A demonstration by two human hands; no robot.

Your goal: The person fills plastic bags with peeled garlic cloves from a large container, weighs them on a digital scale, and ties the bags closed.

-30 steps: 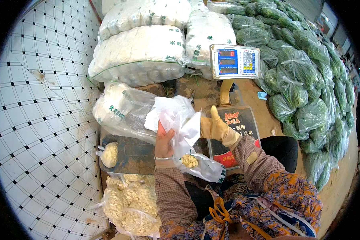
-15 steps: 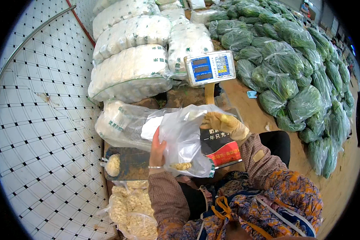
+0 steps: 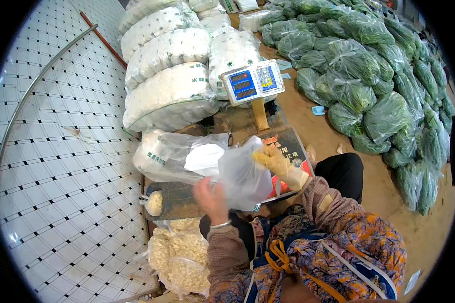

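A thin clear plastic bag [image 3: 245, 177] hangs between my hands above my lap. My right hand [image 3: 278, 160], in a yellowish work glove, is closed on the bag's upper right edge. Beside the bag's left side is my bare left hand [image 3: 211, 201], smeared by motion; its fingers are not clear, and I cannot tell whether it grips the plastic. Behind it, a white folded sheet or stack [image 3: 205, 157] lies on a long clear sack [image 3: 159, 156] with pale contents. A small knotted bag of pale yellow pieces [image 3: 154, 203] rests on the dark platform to the left.
A scale display [image 3: 253, 82] stands on a yellow post ahead. A dark and red printed box [image 3: 283, 144] is under my right hand. Stacked white sacks [image 3: 169, 88] rise behind; bagged green vegetables [image 3: 359, 76] are heaped at right. A big bag of pale yellow pieces [image 3: 179, 252] sits lower left.
The plastic bag has lost its spread shape and hangs narrower; the pale yellow pieces seen low in it no longer show. My left hand has moved down slightly. The scale's digits now show lit.
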